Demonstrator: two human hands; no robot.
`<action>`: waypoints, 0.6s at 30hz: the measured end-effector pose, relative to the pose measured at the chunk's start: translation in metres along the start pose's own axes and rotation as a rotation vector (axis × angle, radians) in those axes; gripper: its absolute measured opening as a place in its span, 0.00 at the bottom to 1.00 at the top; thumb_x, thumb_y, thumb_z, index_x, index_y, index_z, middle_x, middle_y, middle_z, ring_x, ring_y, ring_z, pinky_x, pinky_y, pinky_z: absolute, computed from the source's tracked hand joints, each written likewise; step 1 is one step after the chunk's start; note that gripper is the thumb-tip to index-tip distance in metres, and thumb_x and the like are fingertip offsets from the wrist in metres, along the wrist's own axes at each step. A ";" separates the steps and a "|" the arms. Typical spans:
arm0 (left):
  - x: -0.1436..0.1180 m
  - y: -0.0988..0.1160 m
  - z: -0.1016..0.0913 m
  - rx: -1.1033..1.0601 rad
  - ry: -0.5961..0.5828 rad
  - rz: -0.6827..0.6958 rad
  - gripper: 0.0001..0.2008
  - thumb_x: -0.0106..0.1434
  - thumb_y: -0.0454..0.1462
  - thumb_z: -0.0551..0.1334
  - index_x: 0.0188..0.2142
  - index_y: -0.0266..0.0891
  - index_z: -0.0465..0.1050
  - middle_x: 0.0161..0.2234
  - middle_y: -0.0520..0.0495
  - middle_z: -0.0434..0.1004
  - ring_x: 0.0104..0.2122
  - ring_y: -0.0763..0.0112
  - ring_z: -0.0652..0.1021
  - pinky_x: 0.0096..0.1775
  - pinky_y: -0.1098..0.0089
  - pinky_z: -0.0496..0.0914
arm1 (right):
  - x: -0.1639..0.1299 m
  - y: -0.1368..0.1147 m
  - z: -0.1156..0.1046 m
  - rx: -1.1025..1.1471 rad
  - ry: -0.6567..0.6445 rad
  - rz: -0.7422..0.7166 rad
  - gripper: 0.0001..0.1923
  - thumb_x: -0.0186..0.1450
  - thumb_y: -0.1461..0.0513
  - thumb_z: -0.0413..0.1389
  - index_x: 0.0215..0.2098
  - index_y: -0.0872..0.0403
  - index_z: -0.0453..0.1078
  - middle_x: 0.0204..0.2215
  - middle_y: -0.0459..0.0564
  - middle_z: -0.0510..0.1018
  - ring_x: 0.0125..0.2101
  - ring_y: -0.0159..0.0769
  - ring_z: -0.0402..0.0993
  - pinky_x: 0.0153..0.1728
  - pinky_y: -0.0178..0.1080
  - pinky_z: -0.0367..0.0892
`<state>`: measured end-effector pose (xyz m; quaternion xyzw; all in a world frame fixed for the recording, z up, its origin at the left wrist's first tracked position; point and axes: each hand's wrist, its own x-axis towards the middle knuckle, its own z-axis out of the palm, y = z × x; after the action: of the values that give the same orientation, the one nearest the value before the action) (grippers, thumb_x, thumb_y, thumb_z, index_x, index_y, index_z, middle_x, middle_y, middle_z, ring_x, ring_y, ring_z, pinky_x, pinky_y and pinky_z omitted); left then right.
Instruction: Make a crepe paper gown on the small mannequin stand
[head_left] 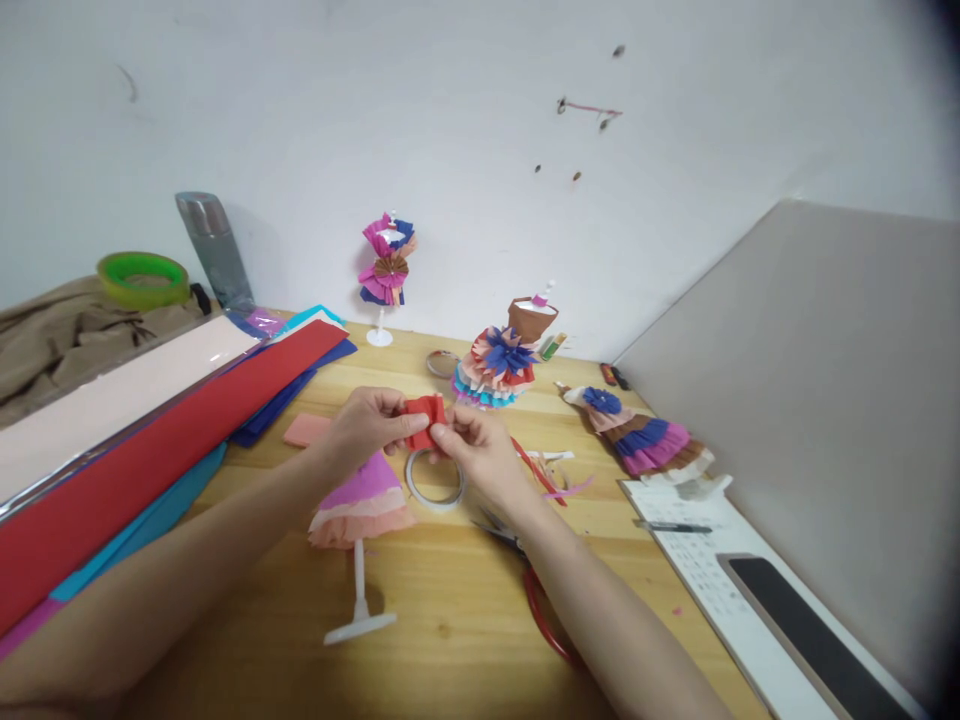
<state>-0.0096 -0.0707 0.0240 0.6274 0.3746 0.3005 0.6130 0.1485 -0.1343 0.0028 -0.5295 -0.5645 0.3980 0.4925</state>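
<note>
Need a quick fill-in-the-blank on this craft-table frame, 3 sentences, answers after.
1. Both hands, left hand and right hand, pinch a small folded piece of crepe paper coloured ____.
2. The roll of tape lies flat on the wooden ____ just below the hands.
3. The paper dress on the white stand has a top tier coloured ____.

Missing words: red; table; purple

I am at a home craft desk: a wooden tabletop [450,620] against a plain white wall, crepe paper sheets [150,440] stacked at nine o'clock, paper-dressed mannequin stands [501,365] at twelve, a tape roll [435,482] and scissors [525,570] close by.
</note>
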 end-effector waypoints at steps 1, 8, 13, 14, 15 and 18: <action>0.001 -0.001 -0.002 0.005 0.001 0.001 0.13 0.45 0.42 0.68 0.19 0.36 0.69 0.14 0.55 0.66 0.15 0.80 0.65 0.20 0.77 0.57 | 0.001 0.000 -0.002 0.050 -0.019 0.022 0.16 0.58 0.50 0.59 0.24 0.54 0.66 0.18 0.44 0.73 0.20 0.32 0.69 0.25 0.35 0.63; 0.009 -0.005 -0.013 0.096 0.035 0.035 0.10 0.48 0.41 0.65 0.23 0.34 0.73 0.15 0.54 0.68 0.17 0.79 0.66 0.21 0.77 0.58 | 0.005 0.004 -0.003 0.093 0.010 0.047 0.16 0.57 0.51 0.59 0.21 0.54 0.69 0.17 0.46 0.75 0.19 0.31 0.71 0.26 0.35 0.65; 0.011 -0.004 -0.018 0.101 0.014 0.081 0.06 0.49 0.37 0.64 0.23 0.35 0.73 0.14 0.55 0.67 0.17 0.79 0.66 0.22 0.77 0.59 | 0.004 0.007 0.001 0.040 0.127 -0.009 0.13 0.55 0.53 0.60 0.21 0.53 0.68 0.15 0.44 0.73 0.17 0.30 0.67 0.23 0.34 0.62; 0.012 -0.004 -0.019 0.099 0.009 0.097 0.06 0.49 0.36 0.64 0.25 0.35 0.74 0.14 0.56 0.67 0.17 0.79 0.66 0.22 0.77 0.59 | 0.004 0.007 0.002 0.012 0.152 -0.023 0.13 0.55 0.54 0.60 0.21 0.53 0.68 0.15 0.44 0.72 0.17 0.30 0.66 0.23 0.34 0.61; 0.012 -0.004 -0.019 0.098 0.004 0.118 0.06 0.49 0.36 0.64 0.27 0.35 0.75 0.14 0.56 0.67 0.17 0.79 0.65 0.22 0.77 0.59 | 0.003 0.007 0.001 -0.022 0.172 -0.036 0.13 0.55 0.54 0.60 0.20 0.53 0.67 0.15 0.44 0.72 0.17 0.30 0.65 0.22 0.34 0.60; 0.013 -0.004 -0.020 0.104 0.002 0.174 0.12 0.49 0.36 0.63 0.33 0.34 0.79 0.16 0.56 0.67 0.17 0.79 0.65 0.22 0.76 0.60 | 0.003 0.008 0.000 -0.106 0.212 -0.064 0.13 0.56 0.55 0.60 0.19 0.54 0.67 0.15 0.44 0.72 0.17 0.29 0.63 0.22 0.34 0.58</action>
<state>-0.0202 -0.0491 0.0206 0.6881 0.3342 0.3333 0.5510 0.1502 -0.1300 -0.0050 -0.5755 -0.5460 0.2933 0.5335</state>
